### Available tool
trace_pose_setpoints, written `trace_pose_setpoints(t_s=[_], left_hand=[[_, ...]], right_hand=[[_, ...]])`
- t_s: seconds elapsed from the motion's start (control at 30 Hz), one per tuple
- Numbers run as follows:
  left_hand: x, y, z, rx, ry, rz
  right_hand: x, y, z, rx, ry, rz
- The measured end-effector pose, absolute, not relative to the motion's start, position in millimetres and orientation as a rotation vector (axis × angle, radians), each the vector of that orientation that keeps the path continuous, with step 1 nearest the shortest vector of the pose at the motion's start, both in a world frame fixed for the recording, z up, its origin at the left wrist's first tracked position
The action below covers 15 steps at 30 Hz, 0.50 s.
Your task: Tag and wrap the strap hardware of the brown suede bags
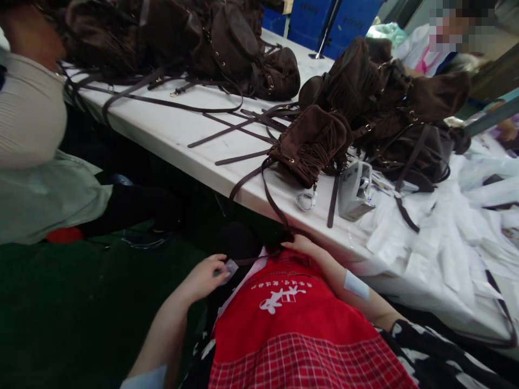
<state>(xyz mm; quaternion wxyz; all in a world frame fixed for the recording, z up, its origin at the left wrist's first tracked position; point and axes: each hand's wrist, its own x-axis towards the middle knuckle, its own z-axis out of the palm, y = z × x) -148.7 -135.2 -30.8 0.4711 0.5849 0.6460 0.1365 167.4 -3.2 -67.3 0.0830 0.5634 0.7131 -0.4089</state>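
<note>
My left hand [208,275] is over my lap, its fingers closed on a small clear plastic piece [230,270]. A thin dark strap [247,261] runs from near that piece across to my right hand [302,246], which is at the top of my red apron [292,302] by the table edge. The fingers of my right hand are bent, and what they hold is too dark to make out. Just beyond, a brown fringed bag [312,143] lies on the white table [178,127], with its straps hanging over the edge towards my right hand.
Several more brown bags [235,48] are heaped along the table. A grey box [357,192] and white wrapping [438,232] are at the right. Another person's arm [30,108] is at the left. Blue crates [312,24] and a further person are at the back.
</note>
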Motion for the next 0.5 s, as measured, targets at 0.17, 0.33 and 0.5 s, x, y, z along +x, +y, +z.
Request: trace_pose_setpoints(t_s=[0.17,0.33,0.5], left_hand=[[-116,-135,-11,1.510,1.450,0.454],[-99,-137,25,1.445,1.258,0.520],[-113,-146,39,1.452,1.280,0.604]], right_hand=[[114,-3,-24,1.253,2.128,-1.812],[64,-7,39,0.588,1.830,-2.637],[43,1,75,0.872,2.277,-2.089]])
